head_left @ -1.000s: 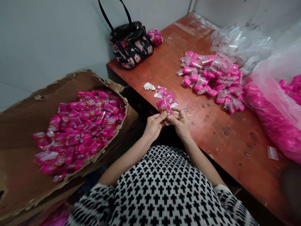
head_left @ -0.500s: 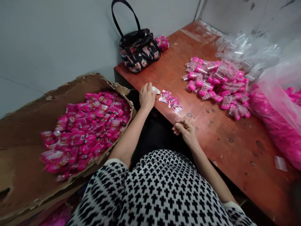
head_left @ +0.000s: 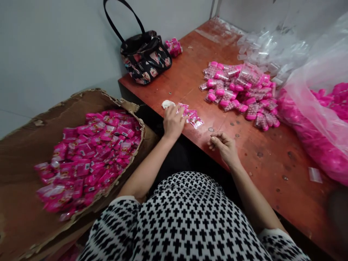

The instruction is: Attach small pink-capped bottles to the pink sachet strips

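Left grip [head_left: 173,121] on sachets [head_left: 193,117], table [head_left: 244,159] edge

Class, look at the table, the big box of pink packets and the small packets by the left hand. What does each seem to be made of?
Table: probably wood, reddish-brown coating, worn and spotted.
Box: brown corrugated cardboard, matte, with torn, ragged edges.
Small packets by the left hand: thin glossy plastic film, shown by glints and crinkles.

A plain pale grey wall [head_left: 54,47] fills the far left, meeting a second wall [head_left: 258,11] at the far corner. A worn reddish-brown tabletop [head_left: 272,170] stretches along the right, evenly lit.
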`<state>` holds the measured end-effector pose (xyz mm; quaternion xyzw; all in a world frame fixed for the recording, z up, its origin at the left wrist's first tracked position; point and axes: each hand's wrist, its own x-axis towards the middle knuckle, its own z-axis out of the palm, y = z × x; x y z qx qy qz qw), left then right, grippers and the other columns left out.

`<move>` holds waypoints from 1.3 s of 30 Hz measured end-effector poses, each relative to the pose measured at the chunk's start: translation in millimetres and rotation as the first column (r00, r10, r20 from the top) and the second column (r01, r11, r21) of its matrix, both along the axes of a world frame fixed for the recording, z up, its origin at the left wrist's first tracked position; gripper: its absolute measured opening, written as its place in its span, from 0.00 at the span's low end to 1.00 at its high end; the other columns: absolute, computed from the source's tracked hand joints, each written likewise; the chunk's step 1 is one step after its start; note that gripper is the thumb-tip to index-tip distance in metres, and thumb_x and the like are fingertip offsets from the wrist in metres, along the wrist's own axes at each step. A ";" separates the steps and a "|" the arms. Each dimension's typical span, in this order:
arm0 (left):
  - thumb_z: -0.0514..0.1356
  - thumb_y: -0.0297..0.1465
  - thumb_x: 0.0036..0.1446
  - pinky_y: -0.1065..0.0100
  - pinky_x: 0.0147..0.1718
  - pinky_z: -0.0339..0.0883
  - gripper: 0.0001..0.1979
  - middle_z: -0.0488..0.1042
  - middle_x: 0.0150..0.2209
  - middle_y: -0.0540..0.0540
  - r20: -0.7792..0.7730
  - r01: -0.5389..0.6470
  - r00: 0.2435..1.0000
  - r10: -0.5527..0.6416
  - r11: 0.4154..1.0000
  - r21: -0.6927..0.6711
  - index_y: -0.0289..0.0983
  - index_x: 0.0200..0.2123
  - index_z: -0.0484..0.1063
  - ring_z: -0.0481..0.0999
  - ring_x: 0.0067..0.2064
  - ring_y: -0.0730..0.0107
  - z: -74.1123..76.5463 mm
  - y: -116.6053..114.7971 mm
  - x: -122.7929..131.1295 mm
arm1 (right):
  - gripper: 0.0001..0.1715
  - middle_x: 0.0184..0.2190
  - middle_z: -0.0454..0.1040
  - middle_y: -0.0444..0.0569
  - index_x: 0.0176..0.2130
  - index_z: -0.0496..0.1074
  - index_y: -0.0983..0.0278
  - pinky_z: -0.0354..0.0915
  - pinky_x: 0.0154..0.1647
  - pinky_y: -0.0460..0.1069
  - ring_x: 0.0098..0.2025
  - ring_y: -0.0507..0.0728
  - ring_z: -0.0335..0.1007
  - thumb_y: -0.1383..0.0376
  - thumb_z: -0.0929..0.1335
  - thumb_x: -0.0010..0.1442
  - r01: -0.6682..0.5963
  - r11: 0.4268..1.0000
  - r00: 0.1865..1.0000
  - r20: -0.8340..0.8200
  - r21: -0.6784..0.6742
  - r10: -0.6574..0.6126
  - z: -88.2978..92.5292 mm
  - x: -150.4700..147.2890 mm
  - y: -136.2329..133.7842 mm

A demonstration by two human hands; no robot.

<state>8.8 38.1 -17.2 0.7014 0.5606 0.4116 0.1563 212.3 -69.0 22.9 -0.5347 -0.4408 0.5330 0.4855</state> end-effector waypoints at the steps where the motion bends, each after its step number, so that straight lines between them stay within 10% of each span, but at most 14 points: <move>1: 0.60 0.35 0.55 0.50 0.63 0.40 0.17 0.68 0.57 0.42 -0.031 0.038 0.999 -0.038 0.999 -0.017 0.40 0.49 0.73 0.58 0.63 0.52 -1.2 -10.5 10.7 | 0.15 0.21 0.74 0.42 0.33 0.69 0.63 0.65 0.22 0.45 0.20 0.49 0.68 0.56 0.72 0.51 -0.001 1.000 1.000 0.004 0.002 0.001 0.0 1.8 0.5; 9: 0.59 0.32 0.56 0.47 0.63 0.43 0.09 0.71 0.55 0.45 -0.048 0.066 0.996 -0.070 0.995 -0.068 0.43 0.40 0.78 0.58 0.63 0.54 -19.2 -25.0 39.7 | 0.16 0.23 0.72 0.41 0.33 0.70 0.63 0.64 0.23 0.44 0.22 0.49 0.67 0.54 0.71 0.52 -0.036 0.999 0.995 0.095 0.034 0.032 -10.5 8.3 25.8; 17: 0.62 0.35 0.54 0.53 0.62 0.48 0.13 0.70 0.56 0.44 0.225 0.141 0.965 -0.133 0.990 -0.018 0.43 0.44 0.76 0.59 0.63 0.59 2.1 -43.8 36.1 | 0.23 0.23 0.74 0.39 0.40 0.67 0.62 0.65 0.27 0.46 0.24 0.50 0.69 0.58 0.74 0.46 0.001 1.000 1.000 0.014 0.017 -0.001 -15.2 -4.1 76.1; 20: 0.65 0.38 0.49 0.58 0.55 0.62 0.20 0.73 0.53 0.43 0.523 0.100 0.852 -0.004 0.983 -0.156 0.41 0.47 0.74 0.69 0.56 0.58 12.3 -49.9 33.2 | 0.23 0.18 0.70 0.36 0.38 0.67 0.63 0.61 0.23 0.44 0.20 0.47 0.64 0.61 0.74 0.43 0.043 0.999 0.998 -0.052 0.009 -0.042 -7.6 -13.2 80.1; 25: 0.68 0.40 0.42 0.66 0.36 0.74 0.15 0.77 0.28 0.47 0.846 0.407 0.486 0.220 0.799 -0.442 0.33 0.27 0.77 0.77 0.33 0.68 22.2 -50.7 33.9 | 0.23 0.18 0.69 0.35 0.37 0.67 0.63 0.60 0.24 0.44 0.20 0.48 0.64 0.61 0.75 0.41 -0.005 1.000 0.998 -0.058 -0.005 0.005 -6.0 -27.3 75.4; 31: 0.73 0.32 0.32 0.71 0.28 0.74 0.14 0.76 0.23 0.46 0.808 0.382 0.439 0.393 0.732 -0.564 0.29 0.22 0.76 0.76 0.26 0.72 26.1 -48.5 37.4 | 0.14 0.26 0.74 0.42 0.37 0.70 0.63 0.64 0.30 0.46 0.26 0.50 0.69 0.57 0.69 0.53 -0.048 0.991 0.955 0.295 0.122 0.010 -9.0 8.5 62.6; 33: 0.73 0.30 0.31 0.72 0.27 0.74 0.13 0.75 0.22 0.46 0.796 0.392 0.426 0.430 0.706 -0.590 0.29 0.21 0.75 0.76 0.25 0.71 26.1 -50.3 37.9 | 0.12 0.30 0.75 0.46 0.36 0.72 0.64 0.65 0.34 0.48 0.30 0.52 0.70 0.58 0.66 0.57 0.036 0.975 0.853 0.502 0.221 -0.145 -2.2 45.1 56.6; 36: 0.72 0.27 0.31 0.72 0.25 0.74 0.12 0.76 0.23 0.45 0.783 0.415 0.388 0.486 0.666 -0.619 0.29 0.21 0.74 0.76 0.25 0.70 26.1 -53.5 40.9 | 0.13 0.35 0.76 0.51 0.39 0.73 0.64 0.65 0.42 0.53 0.37 0.57 0.71 0.60 0.63 0.59 0.245 0.901 0.470 0.769 0.359 -0.434 10.4 114.6 53.7; 39: 0.71 0.24 0.34 0.73 0.23 0.74 0.09 0.76 0.22 0.46 0.777 0.430 0.343 0.528 0.646 -0.630 0.29 0.20 0.73 0.76 0.25 0.72 27.2 -54.9 46.8 | 0.21 0.48 0.72 0.59 0.49 0.71 0.65 0.63 0.49 0.60 0.49 0.66 0.66 0.57 0.65 0.58 0.299 0.888 0.127 0.907 0.350 -0.401 16.2 176.8 59.4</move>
